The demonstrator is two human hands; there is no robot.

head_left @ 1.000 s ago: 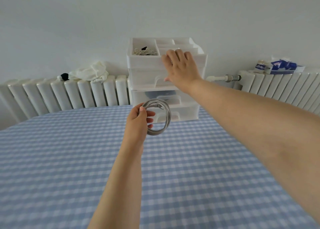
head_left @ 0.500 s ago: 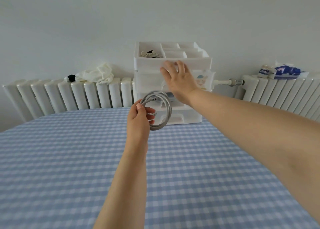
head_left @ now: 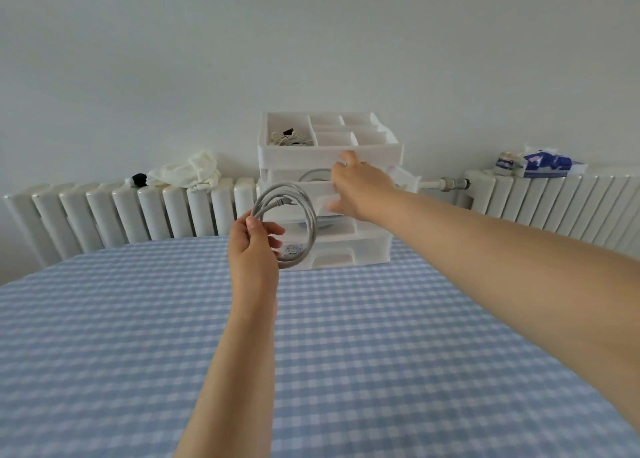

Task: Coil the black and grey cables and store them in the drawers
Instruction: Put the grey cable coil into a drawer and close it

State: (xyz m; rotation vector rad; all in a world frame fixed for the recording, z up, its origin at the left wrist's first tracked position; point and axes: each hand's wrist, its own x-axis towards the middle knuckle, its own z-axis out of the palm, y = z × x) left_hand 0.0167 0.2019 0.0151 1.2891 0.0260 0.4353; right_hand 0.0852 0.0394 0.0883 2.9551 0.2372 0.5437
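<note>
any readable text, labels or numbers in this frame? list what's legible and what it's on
None can be read.
Blue and white packet on the right radiator: has print, too blurred to read.
Small wrapped roll beside it: dark marks, unreadable.
Bottom drawer of the white drawer unit: faint blue drawing or sticker, no legible words.
Grey cable coil: no visible markings.

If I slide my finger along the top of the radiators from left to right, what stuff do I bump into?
Black thing → crumpled white cloth → white drawer unit, where the right hand reaches → pipe → small jar → blue packet.
</note>
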